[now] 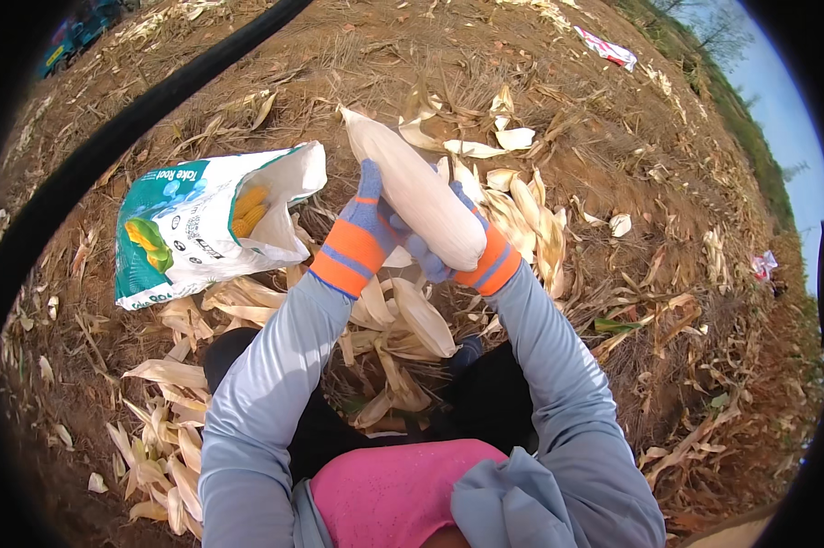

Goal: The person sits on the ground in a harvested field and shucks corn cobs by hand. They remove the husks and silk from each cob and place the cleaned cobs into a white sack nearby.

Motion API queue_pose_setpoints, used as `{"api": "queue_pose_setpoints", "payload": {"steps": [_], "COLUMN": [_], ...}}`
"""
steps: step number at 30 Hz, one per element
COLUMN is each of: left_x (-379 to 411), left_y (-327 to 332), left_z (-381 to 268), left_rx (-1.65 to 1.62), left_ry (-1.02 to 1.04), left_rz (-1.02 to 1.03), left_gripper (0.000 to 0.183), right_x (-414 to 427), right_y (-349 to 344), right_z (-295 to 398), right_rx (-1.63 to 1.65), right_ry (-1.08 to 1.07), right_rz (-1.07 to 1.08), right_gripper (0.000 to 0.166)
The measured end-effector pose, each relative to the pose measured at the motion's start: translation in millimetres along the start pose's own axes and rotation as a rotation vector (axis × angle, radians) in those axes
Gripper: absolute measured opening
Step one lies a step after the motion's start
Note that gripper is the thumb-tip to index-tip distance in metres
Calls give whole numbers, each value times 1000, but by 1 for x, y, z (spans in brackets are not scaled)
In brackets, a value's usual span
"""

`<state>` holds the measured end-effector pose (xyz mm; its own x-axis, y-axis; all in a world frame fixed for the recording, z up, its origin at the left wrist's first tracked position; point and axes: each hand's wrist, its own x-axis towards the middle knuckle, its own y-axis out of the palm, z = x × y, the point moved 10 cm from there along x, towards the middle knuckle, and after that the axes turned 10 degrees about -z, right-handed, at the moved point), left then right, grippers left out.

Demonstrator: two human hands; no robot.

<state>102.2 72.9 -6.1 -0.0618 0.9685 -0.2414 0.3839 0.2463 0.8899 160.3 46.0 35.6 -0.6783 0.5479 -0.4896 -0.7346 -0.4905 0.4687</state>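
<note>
A long ear of corn in its pale dry husk (418,188) lies slantwise across both my hands, its pointed tip up and to the left. My left hand (371,219), in a blue and orange knit glove, grips it from the left with the thumb along its side. My right hand (463,240), gloved alike, holds the thick lower end from beneath, and its fingers are partly hidden by the ear. Left of my hands lies a white and green woven sack (213,219), its mouth facing me. Yellow husked corn cobs (249,211) show inside it.
Loose dry husks (418,318) lie between my legs, with more husks (521,212) beyond my right hand and a heap (162,445) at lower left. A red and white sack (607,48) rests far off. A black curved bar (131,116) crosses the upper left, near a blue vehicle (76,38).
</note>
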Motion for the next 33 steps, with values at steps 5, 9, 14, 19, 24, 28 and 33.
{"api": "queue_pose_setpoints", "payload": {"steps": [5,9,14,19,24,28,33], "left_x": [-8,-12,-8,-18,-13,-18,-16], "left_y": [-27,-54,-64,-55,-65,-64,-64], "left_z": [-35,-32,-29,-25,-19,-22,-20], "left_rx": [114,134,211,211,278,276,295], "left_ry": [273,275,265,193,193,196,186], "left_rz": [-325,-527,-612,-681,-670,-730,-724], "left_gripper": [46,40,54,58,60,60,59], "right_x": [47,29,0,-3,-5,0,10], "right_y": [-90,-70,-21,-30,-43,-39,-42], "right_z": [-24,7,28,32,40,35,22], "right_rx": [-373,-654,-1145,-1196,-1131,-1009,-1123], "right_ry": [34,-408,-875,-817,-709,-744,-699], "right_rz": [-436,-379,-431,-548,-680,-582,-659], "right_gripper": [49,54,59,40,22,21,23]}}
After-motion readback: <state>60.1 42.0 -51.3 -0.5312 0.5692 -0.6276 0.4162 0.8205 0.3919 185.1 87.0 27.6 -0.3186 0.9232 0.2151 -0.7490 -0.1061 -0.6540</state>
